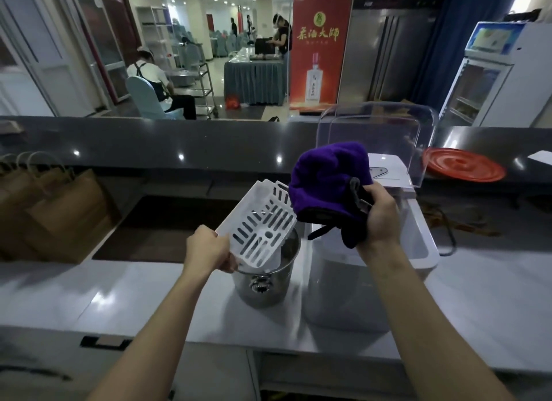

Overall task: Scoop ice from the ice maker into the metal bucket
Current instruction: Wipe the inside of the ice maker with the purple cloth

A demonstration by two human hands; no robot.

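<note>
Metal bucket [264, 293] standing nearest. Tilted over its rim, white slotted ice basket [265, 224], near corner gripped by left hand [209, 248]. Right of bucket, above ice maker [343, 284], right hand [380, 218] clutching purple cloth [322, 185].

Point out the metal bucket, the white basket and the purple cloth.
metal bucket [277, 288]: head view, front wall.
white basket [260, 221]: head view, slotted bottom.
purple cloth [325, 176]: head view, upper fold.
</note>
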